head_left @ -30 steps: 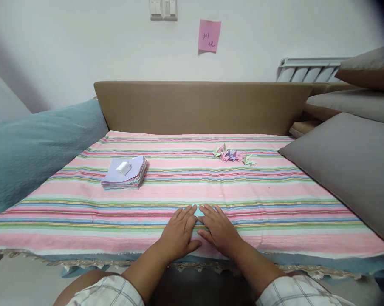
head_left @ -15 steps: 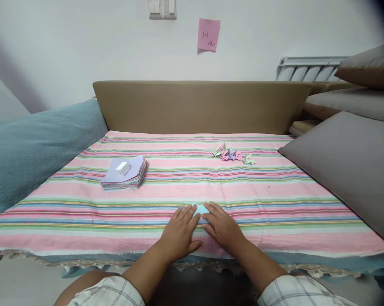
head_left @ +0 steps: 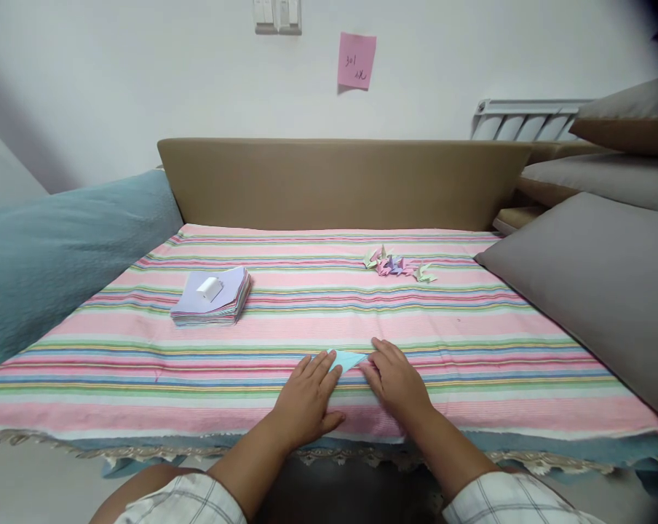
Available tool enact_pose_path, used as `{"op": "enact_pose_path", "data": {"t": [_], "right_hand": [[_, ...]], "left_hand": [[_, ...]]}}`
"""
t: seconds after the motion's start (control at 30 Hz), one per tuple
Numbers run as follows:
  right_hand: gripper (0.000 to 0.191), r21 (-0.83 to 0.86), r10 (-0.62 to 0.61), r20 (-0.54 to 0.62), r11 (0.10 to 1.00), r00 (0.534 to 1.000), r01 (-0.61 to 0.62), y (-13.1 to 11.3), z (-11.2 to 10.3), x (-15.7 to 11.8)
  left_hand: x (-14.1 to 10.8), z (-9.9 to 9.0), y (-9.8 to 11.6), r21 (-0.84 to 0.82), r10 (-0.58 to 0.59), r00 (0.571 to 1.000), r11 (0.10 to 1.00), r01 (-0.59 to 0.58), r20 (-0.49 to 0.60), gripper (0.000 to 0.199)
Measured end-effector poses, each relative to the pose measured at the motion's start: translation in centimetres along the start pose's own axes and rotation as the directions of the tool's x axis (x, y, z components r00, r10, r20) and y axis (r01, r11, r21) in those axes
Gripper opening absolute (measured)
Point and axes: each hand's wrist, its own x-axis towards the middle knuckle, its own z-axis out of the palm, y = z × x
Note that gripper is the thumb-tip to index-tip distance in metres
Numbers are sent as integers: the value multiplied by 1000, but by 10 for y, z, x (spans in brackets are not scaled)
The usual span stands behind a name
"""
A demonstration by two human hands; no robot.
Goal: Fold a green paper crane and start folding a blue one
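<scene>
A folded light blue paper (head_left: 347,360) lies flat on the striped cloth, narrowing to a point on its right side. My left hand (head_left: 307,397) rests over the paper's left part with its fingers spread, hiding that end. At the paper's right tip is my right hand (head_left: 397,378), thumb and index finger near the point, the other fingers apart above the cloth. Several folded paper cranes (head_left: 395,265), pink, purple and pale green, sit farther back to the right. At the left lies a stack of paper sheets (head_left: 212,309) with a small white object (head_left: 209,289) on top.
The striped cloth (head_left: 307,320) covers the surface up to a brown backrest (head_left: 340,182). A blue cushion (head_left: 72,255) borders the left side. Grey pillows (head_left: 596,276) are piled on the right. A pink note (head_left: 356,61) is on the wall.
My right hand has moved to the right along the paper, uncovering its pointed right end. My left hand has stayed in place on the paper.
</scene>
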Motion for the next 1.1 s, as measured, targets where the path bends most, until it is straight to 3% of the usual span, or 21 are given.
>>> {"op": "enact_pose_path", "data": {"t": [0.1,0.2,0.53,0.9,1.0,1.1], "right_hand": [[23,83,-60,-65,994,996,66,-6,-3,4],[22,150,-160,-30,975,987,163,-17,0,9],[24,104,1,100,995,995,-11,-32,17,19],[14,77,119,-33,990,992,-116,-23,7,12],[20,95,-13,-47,995,999,17,-23,11,10],[31,109,-222,45,970,974,216,-25,16,9]], "left_hand": [[1,0,-1,-21,-17,1000,1000,17,-8,73],[2,-1,-1,-52,-40,999,998,39,-16,74],[3,-3,0,-72,-59,998,996,58,-6,74],[2,-1,0,-67,-60,998,996,58,-26,74],[2,-1,0,-67,-59,998,996,58,-23,74],[3,-1,1,-63,-74,997,995,74,-9,79]]}}
